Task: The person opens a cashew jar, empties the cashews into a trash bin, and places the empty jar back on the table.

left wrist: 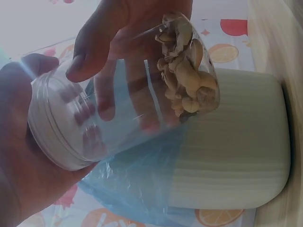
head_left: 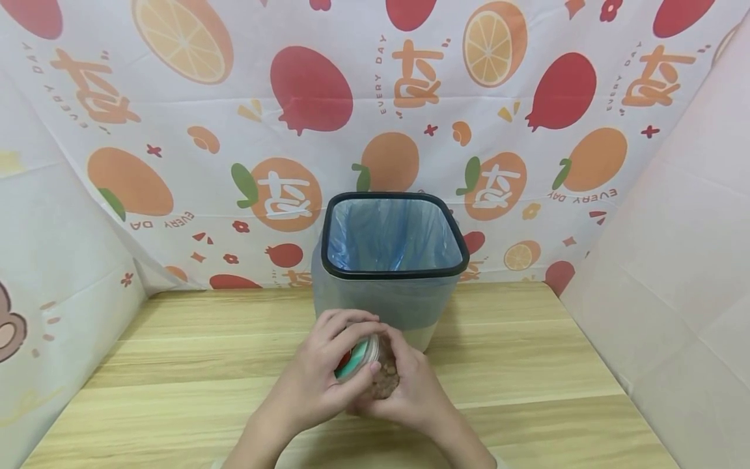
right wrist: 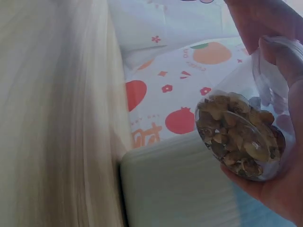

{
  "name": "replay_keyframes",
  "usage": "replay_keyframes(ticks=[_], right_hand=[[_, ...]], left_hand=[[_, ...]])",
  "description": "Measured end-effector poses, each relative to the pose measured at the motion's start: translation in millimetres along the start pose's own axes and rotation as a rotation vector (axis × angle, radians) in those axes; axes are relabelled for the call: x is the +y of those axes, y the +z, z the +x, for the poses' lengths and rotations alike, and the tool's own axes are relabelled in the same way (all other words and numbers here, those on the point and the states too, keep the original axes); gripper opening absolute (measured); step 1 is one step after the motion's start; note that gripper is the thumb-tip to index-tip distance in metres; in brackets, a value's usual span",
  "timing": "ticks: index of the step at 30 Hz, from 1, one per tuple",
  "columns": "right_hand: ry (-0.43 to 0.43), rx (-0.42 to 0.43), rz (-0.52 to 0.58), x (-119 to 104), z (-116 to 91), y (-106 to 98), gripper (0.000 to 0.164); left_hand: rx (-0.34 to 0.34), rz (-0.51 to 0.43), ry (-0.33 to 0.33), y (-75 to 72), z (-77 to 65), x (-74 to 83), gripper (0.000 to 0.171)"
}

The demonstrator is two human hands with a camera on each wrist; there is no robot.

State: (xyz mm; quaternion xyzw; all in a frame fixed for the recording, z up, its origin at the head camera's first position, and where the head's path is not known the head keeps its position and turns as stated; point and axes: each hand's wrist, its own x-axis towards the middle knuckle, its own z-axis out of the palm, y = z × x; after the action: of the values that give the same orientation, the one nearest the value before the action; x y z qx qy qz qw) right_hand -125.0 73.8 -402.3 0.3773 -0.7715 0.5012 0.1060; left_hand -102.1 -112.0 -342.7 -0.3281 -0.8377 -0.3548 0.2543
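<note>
In the head view, both hands hold a clear plastic jar [head_left: 387, 379] in front of the bin. My left hand [head_left: 319, 368] grips its lid [head_left: 359, 358], whose top looks green with some red. My right hand [head_left: 417, 385] wraps round the jar's body. Small light-brown pieces [left wrist: 187, 75], like nuts or dried mushrooms, lie at the bottom end of the jar in the left wrist view; their exact kind is unclear. The right wrist view shows the same brown pieces [right wrist: 239, 135] through the jar's base, held above the table. The jar is tilted.
A square bin [head_left: 381, 299] with a black rim and a blue bag [head_left: 392, 234] inside stands just beyond the hands on the wood-grain table [head_left: 222, 365]. Fruit-printed cloth [head_left: 328, 143] hangs behind it, with pale cloth walls at both sides.
</note>
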Motion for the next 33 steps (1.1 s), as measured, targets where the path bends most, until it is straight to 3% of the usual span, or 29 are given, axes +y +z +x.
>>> replay_keyframes(ticks=[4, 11, 15, 19, 24, 33], right_hand=[[0.009, -0.049, 0.105, 0, 1, -5, 0.089], [-0.015, -0.254, 0.463, 5, 3, -16, 0.09], [-0.045, -0.289, 0.507, 4, 4, -17, 0.091], [-0.003, -0.236, 0.437, 1, 4, -15, 0.091], [0.063, -0.121, 0.222, -2, 2, -10, 0.091], [-0.018, 0.063, -0.101, -2, 1, 1, 0.093]], left_hand=[[-0.035, -0.043, 0.056, -6.4, 0.6, 3.2, 0.046], [-0.026, -0.17, 0.237, -10.6, 2.6, 7.1, 0.036], [-0.009, -0.189, 0.269, -8.9, 3.7, 8.2, 0.032], [0.014, -0.136, 0.227, -7.7, 3.9, 7.4, 0.033], [0.039, -0.052, 0.138, -4.8, 3.6, 5.2, 0.039], [0.079, 0.028, 0.001, -1.0, 1.2, 3.4, 0.035]])
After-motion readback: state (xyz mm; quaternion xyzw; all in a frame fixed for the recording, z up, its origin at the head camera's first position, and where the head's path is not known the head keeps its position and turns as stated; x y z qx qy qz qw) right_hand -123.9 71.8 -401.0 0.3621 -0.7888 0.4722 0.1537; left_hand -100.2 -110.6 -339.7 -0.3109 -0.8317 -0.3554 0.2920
